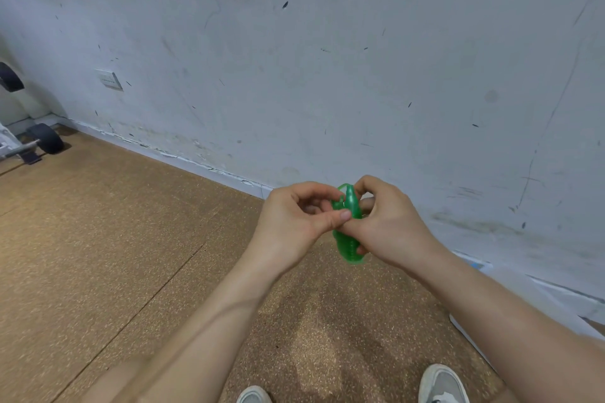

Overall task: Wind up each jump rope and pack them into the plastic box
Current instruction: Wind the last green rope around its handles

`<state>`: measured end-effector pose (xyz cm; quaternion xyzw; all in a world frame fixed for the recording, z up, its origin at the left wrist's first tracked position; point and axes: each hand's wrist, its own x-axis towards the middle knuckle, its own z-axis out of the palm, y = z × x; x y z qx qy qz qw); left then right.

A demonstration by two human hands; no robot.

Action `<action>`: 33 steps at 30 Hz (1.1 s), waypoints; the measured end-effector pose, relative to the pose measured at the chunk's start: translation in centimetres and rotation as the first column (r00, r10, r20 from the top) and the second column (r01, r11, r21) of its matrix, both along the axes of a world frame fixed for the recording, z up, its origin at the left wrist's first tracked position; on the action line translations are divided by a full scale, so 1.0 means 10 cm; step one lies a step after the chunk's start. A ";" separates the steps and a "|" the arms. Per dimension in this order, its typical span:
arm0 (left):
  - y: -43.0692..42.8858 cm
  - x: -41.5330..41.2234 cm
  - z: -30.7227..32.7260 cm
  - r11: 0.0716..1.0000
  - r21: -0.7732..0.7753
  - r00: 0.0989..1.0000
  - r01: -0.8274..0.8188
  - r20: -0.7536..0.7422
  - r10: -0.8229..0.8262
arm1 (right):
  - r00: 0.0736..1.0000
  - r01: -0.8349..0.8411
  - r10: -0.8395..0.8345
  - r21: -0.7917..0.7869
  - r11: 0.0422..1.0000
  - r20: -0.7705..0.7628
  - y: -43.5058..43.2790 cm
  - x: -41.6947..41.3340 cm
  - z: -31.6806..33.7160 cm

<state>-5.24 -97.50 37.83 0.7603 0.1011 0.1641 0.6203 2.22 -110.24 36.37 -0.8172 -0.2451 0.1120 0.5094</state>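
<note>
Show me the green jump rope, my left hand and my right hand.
green jump rope [349,247], head view, lower end of the wound bundle.
left hand [291,222], head view, middle of its back.
right hand [393,222], head view, middle of its back.

A plain, worn indoor room, more a utility or workout space than a furnished home room; which of the two cannot be told. The floor [131,239] is speckled, cork-like sheeting with seams. The white wall [327,59] is scuffed and streaked, and its baseboard [196,162] is chipped. A socket [110,79] sits low on the wall. At far left stands a white frame on a black wheel [47,137].
</note>
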 end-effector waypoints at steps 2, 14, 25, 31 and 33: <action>0.06 -0.01 0.03 0.999 0.027 0.999 0.043 0.002 -0.043 | 0.998 -0.040 0.042 0.033 0.999 -0.057 0.00 -0.02 0.02; 0.28 -0.07 0.16 0.955 -0.296 0.990 -0.023 0.126 0.063 | 0.845 -0.116 0.277 0.350 0.930 -0.457 0.01 -0.02 0.10; -0.04 0.03 -0.06 0.928 0.248 0.951 -0.279 0.204 0.232 | 0.885 0.179 -0.137 -0.054 0.982 0.446 0.16 -0.16 -0.07; 0.01 0.10 -0.11 0.696 0.669 0.954 -0.262 0.286 0.085 | 0.970 0.178 -0.184 0.049 0.983 0.157 0.17 -0.14 -0.04; 0.03 0.11 -0.11 0.659 0.731 0.976 -0.174 0.216 0.018 | 0.981 0.172 -0.177 0.061 0.983 0.076 0.15 -0.10 -0.05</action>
